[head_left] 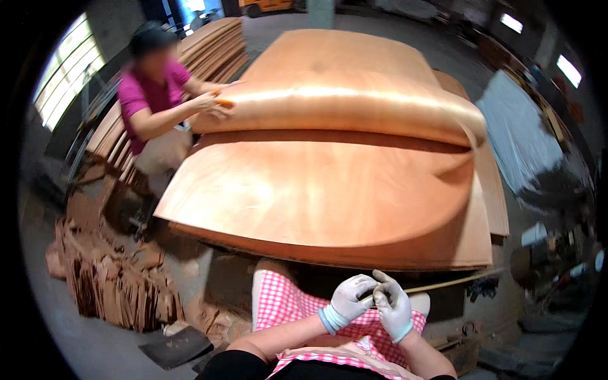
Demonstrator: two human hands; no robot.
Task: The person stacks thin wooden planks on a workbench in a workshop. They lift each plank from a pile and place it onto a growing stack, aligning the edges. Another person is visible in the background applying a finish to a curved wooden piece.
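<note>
Both my hands wear white gloves with pale blue cuffs and meet above my lap, close to the near edge of the veneer stack. My left hand (pixel 351 299) is closed, its fingertips pinching one end of a thin pale yellow strip (pixel 443 282). Right beside it, my right hand (pixel 393 306) has bent fingers around the same strip, with its fingertips toward the left hand. From there the strip runs out to the right. In front of me lies a large reddish wood veneer sheet (pixel 304 183), its far part curled over into a broad roll (pixel 335 111).
At the far left, a co-worker in a magenta shirt (pixel 147 104) has both hands on the rolled sheet, with something orange at the fingers. Broken veneer scraps (pixel 120 285) are piled on the left floor. Stacked sheets (pixel 212 47) stand behind the co-worker. Plastic-covered material (pixel 519 130) lies right.
</note>
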